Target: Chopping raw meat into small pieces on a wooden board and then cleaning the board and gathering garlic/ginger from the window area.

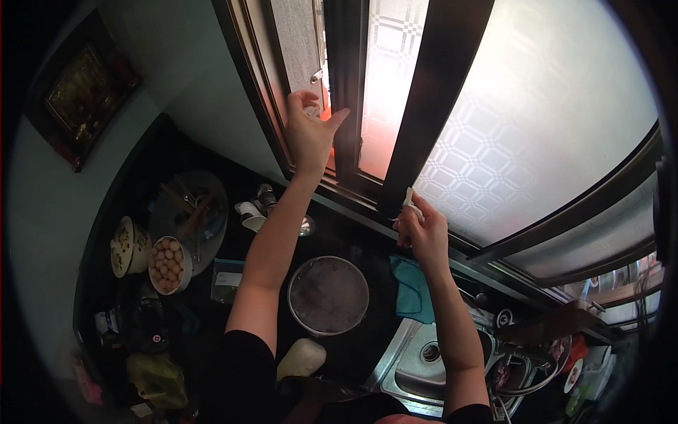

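My left hand point(312, 132) is raised at the dark-framed sliding window point(347, 95), fingers curled around a small piece of white tissue or cloth point(313, 112), thumb apart and near the frame. Lower and to the right, my right hand point(424, 228) grips another crumpled white tissue or cloth point(413, 206) beside the bottom of a window frame, in front of patterned frosted glass point(471, 164). Below my arms, a round pan point(328, 296) with cloudy, steamy contents stands on the black counter point(349, 249).
Left on the counter are a bowl of eggs point(167, 265), a floral pot point(123, 248), a round tray point(212, 238) with utensils, and metal cups point(265, 199). A teal cloth point(410, 297) lies near the steel sink point(418, 365). A pale bottle-shaped item point(303, 358) is close to me.
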Available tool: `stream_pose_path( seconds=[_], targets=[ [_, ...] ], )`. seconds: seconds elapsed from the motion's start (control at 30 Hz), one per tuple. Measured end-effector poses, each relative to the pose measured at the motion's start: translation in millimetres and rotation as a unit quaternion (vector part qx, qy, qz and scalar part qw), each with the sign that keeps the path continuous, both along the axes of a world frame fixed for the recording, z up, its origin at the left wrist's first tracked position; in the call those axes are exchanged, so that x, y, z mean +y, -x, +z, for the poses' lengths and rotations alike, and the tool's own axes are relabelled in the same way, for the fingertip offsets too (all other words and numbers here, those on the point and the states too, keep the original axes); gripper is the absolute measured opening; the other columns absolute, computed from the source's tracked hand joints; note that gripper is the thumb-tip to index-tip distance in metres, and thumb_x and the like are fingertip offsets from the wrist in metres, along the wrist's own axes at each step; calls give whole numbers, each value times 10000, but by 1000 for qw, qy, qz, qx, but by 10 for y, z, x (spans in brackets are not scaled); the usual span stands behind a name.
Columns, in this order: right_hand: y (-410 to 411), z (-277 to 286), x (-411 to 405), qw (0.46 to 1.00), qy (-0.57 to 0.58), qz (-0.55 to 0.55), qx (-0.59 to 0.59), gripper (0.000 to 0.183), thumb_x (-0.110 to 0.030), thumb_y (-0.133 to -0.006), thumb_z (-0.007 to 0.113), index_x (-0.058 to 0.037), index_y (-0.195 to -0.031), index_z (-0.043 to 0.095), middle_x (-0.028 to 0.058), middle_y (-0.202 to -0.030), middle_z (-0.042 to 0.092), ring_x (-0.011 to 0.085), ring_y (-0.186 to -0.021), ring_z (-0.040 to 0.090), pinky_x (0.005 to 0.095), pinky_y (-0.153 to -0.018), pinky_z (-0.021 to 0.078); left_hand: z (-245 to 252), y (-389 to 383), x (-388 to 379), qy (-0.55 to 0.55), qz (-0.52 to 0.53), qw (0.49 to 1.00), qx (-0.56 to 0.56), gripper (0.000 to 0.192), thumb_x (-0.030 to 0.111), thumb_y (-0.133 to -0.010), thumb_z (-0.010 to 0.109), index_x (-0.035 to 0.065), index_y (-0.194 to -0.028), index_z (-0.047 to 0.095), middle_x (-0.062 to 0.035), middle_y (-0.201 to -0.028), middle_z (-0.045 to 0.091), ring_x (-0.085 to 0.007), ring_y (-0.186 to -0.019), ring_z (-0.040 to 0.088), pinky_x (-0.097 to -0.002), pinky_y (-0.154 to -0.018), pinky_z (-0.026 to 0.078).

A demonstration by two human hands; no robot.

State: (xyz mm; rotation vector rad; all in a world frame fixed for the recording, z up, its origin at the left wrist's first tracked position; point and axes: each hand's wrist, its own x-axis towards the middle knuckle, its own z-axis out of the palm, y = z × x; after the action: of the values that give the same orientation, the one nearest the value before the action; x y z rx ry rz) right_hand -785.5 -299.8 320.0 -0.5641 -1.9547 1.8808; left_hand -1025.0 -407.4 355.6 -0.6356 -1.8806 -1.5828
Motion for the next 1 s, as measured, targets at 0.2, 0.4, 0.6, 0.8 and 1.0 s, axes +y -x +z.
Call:
stream_pose_path(
  seconds=[0.2,0.4,0.6,0.8,1.0],
  targets=[
    [-4,92,100,998,12,54,-13,503,-172,-995,541,74,-1428,469,59,-723,653,90,-518,575,229,-467,456,43,16,-115,9,114,993,-20,582,276,-670,943,44,-942,484,-69,-825,536,-218,-713,548,-361,-710,495],
    [104,47,64,994,62,94,0,514,-196,-1009,538,82,-1431,443,56,-751,661,94,-515,574,223,-469,447,104,176,-248,13,214,977,-26,574,301,-671,933,50,-939,492,-95,-818,569,-281,-713,588,-406,-704,500],
    [468,71,-123,990,44,134,4,402,-187,-999,528,88,-1293,517,70,-740,651,112,-514,580,236,-465,464,176,387,-389,45,284,958,17,547,282,-689,920,52,-947,496,-109,-837,588,-317,-743,620,-424,-706,505],
    [914,22,-396,988,23,155,-8,342,-198,-1015,527,12,-1285,546,51,-738,642,92,-550,582,232,-494,468,100,341,-1004,-50,197,979,11,454,355,-818,828,53,-1005,545,-73,-871,582,-207,-790,590,-369,-692,481],
    [1387,-60,-783,987,-2,151,58,386,-143,-1016,501,131,-1284,455,56,-666,596,123,-573,617,275,-454,508,94,-281,-1700,-378,-268,827,-320,264,324,-991,600,73,-1050,548,-22,-918,554,-113,-834,515,-239,-600,362]
  ],
)
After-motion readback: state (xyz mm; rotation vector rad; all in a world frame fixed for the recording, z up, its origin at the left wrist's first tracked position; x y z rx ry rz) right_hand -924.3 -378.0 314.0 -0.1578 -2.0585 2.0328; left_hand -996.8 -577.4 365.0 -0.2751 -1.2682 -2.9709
